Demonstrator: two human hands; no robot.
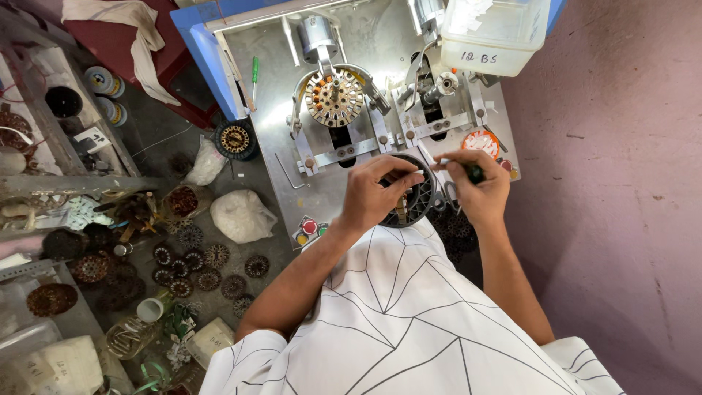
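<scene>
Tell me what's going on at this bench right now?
A person in a white patterned shirt is at a metal machine table. The left hand grips a round black slotted part at the table's near edge, and the right hand holds a small dark-handled tool at its rim. A wound round core sits mounted on the machine behind. More round cores lie scattered on the floor to the left, beside a white bag.

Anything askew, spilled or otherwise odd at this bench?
Yes: wound stators lie scattered loose on the floor left of the bench, not stacked. The left hand grips a black round part; nothing there looks damaged.
</scene>
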